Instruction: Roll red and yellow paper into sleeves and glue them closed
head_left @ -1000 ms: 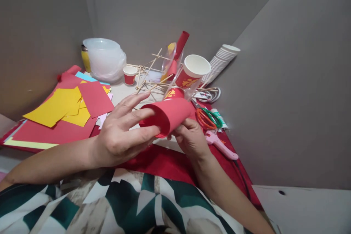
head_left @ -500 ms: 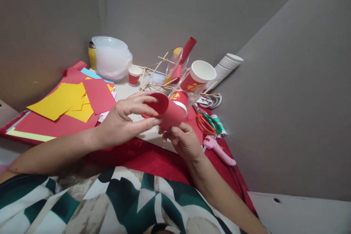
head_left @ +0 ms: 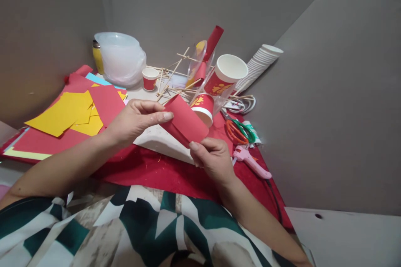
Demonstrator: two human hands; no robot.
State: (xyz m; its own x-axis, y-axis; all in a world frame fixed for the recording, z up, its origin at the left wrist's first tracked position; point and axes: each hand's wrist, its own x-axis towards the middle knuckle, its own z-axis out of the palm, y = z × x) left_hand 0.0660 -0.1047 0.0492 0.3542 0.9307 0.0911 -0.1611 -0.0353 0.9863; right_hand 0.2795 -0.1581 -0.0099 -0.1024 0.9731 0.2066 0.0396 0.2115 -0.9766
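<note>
A red paper sheet (head_left: 184, 121) curled into a loose roll is held up between both hands over the table. My left hand (head_left: 134, 119) pinches its upper left edge with thumb and fingers. From below, my right hand (head_left: 211, 158) grips the lower right corner. Just behind the roll stands a red paper cup with a yellow print (head_left: 202, 106).
Yellow and red paper sheets (head_left: 69, 112) lie at the left. Behind are a clear plastic bowl (head_left: 120, 58), a small red cup (head_left: 149, 78), wooden sticks (head_left: 175, 79), a large paper cup (head_left: 227, 75) and stacked white cups (head_left: 260, 64). Scissors (head_left: 239, 131) and a pink glue gun (head_left: 250, 162) lie at the right.
The red paper went from a wide open tube to a flatter, tighter roll. My left hand moved from inside the tube's mouth to pinching its edge.
</note>
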